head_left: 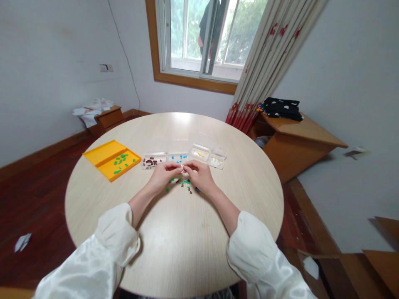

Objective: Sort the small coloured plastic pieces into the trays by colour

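Viewed remotely through the head camera, I log the pale round table (pixel 174 241) from its left side; its near edge is partly covered by the left sleeve (pixel 93 257), which runs out of frame at the bottom. Yellow case (pixel 106 169) lies open; green pieces (pixel 120 162) are scattered in its right half, too small for me to read their shapes; just beside it, a clear box (pixel 156 154) holds brown pieces (pixel 151 162). Left hand (pixel 162 176) has thumb and forefinger pinched together on a tiny pale piece (pixel 182 166); its other fingers are curled out of my sight. Behind the fingertips, a second clear box (pixel 177 154) holds blue pieces (pixel 181 157), its near part hidden by the hands; below, loose mixed pieces (pixel 187 182) lie on the table between the wrists, some masked by the hands; I cannot count them. Right hand (pixel 200 176) pinches the same pale piece from the other side, the fingertips of both hands meeting and covering most of it; beyond are a third clear box (pixel 200 146) with yellow pieces (pixel 199 154) and, at far right, a fourth with pale contents, blurred; the right sleeve (pixel 264 245) is also cut off below.
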`<state>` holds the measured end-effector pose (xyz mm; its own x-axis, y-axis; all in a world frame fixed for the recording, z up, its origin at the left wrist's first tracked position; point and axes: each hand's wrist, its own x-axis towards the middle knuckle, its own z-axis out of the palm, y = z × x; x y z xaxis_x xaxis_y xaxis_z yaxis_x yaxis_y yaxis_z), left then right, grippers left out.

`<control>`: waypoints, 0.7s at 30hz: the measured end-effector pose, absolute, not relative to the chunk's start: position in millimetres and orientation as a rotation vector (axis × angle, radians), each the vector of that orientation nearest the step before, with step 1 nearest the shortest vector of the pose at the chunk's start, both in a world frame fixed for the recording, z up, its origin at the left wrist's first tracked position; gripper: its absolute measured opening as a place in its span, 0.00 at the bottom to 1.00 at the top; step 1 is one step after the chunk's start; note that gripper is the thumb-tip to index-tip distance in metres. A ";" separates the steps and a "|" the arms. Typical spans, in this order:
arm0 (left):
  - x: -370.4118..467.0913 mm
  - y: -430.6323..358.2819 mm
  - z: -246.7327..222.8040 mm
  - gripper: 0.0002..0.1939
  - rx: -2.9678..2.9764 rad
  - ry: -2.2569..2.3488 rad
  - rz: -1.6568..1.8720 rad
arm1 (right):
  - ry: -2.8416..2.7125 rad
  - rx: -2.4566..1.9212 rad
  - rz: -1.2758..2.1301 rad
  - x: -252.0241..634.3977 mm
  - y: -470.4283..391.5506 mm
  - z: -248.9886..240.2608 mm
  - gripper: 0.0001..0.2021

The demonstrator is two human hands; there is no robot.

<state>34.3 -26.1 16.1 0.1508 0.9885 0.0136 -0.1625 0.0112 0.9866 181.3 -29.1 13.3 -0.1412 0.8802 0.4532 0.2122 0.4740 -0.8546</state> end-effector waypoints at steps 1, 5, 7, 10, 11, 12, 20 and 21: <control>34.7 -26.6 16.8 0.18 1.173 0.988 1.178 | -1.641 -0.958 0.766 181.3 -29.3 13.3 0.06; 35.5 -28.3 18.9 0.17 1.251 1.021 1.196 | -1.669 -0.959 0.747 181.9 -30.2 13.7 0.06; 35.6 -28.8 19.5 0.16 1.272 1.026 1.202 | -1.678 -0.957 0.750 182.0 -30.4 13.9 0.06; 35.6 -29.2 20.6 0.15 1.312 1.036 1.229 | -1.663 -0.961 0.777 181.6 -29.6 13.2 0.06; 35.6 -29.4 21.1 0.14 1.328 1.043 1.238 | -1.652 -0.966 0.792 181.5 -29.1 12.7 0.06; 35.6 -29.5 21.5 0.13 1.342 1.049 1.244 | -1.643 -0.971 0.807 181.3 -28.6 12.2 0.06; 34.5 -27.9 18.6 0.11 1.391 1.052 1.260 | -1.619 -0.996 0.821 181.5 -27.2 10.7 0.07; 34.4 -27.5 17.8 0.12 1.388 1.051 1.264 | -1.622 -0.996 0.819 181.7 -27.2 10.8 0.07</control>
